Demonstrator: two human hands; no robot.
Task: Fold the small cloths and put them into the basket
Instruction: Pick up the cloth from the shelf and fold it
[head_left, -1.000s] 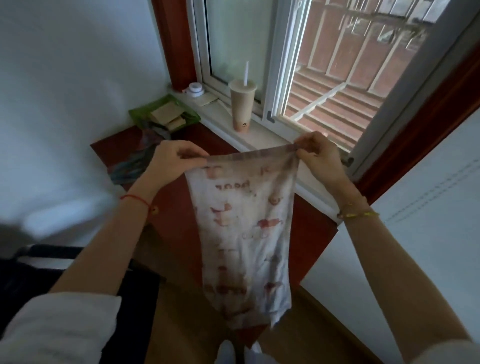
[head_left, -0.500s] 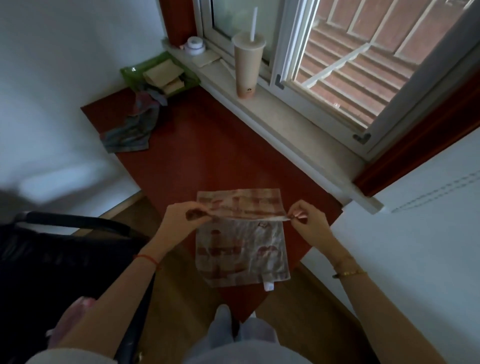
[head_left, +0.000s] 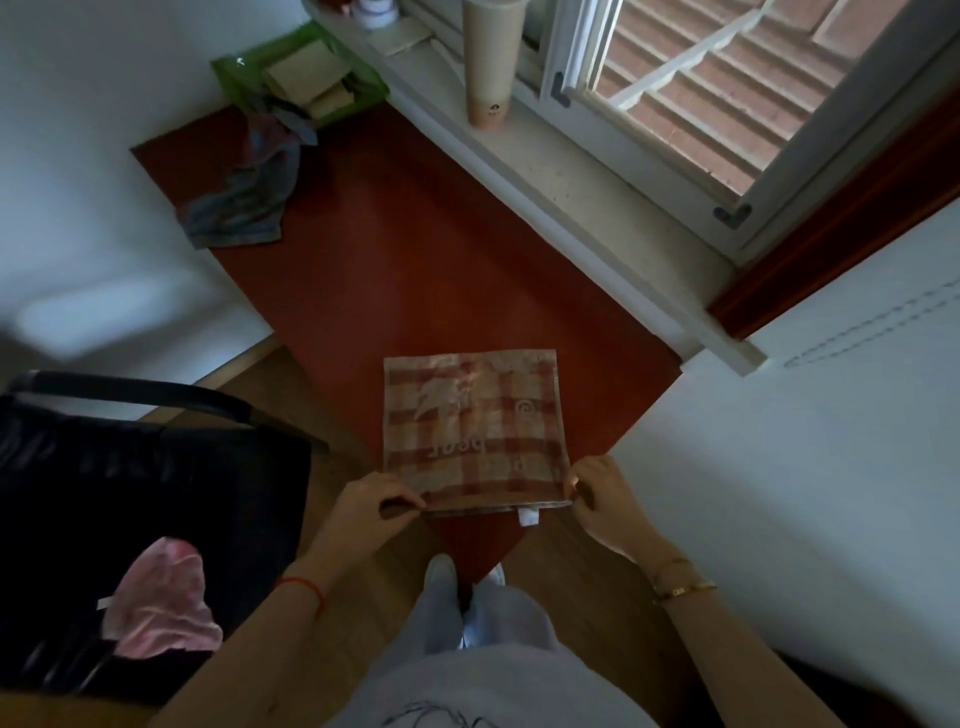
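A red-and-cream checked cloth (head_left: 472, 428) lies folded in half on the near corner of the red table (head_left: 395, 270). My left hand (head_left: 371, 512) pinches its near left corner and my right hand (head_left: 605, 499) pinches its near right corner, both layers together. A white tag sticks out of the near edge. A grey crumpled cloth (head_left: 247, 195) lies at the far left of the table. Behind it stands a green basket (head_left: 234, 78) with brown folded pieces inside. A pink cloth (head_left: 163, 605) rests on the black chair to my left.
A tall paper cup (head_left: 488, 62) stands on the window sill (head_left: 587, 192) along the table's right side. A black chair (head_left: 130, 467) is close on the left. White walls flank the table on both sides. My feet show below the table corner.
The cloth hung in the air from both hands, then was laid on the table. Its far edge has been brought over to the near edge, so it lies doubled.
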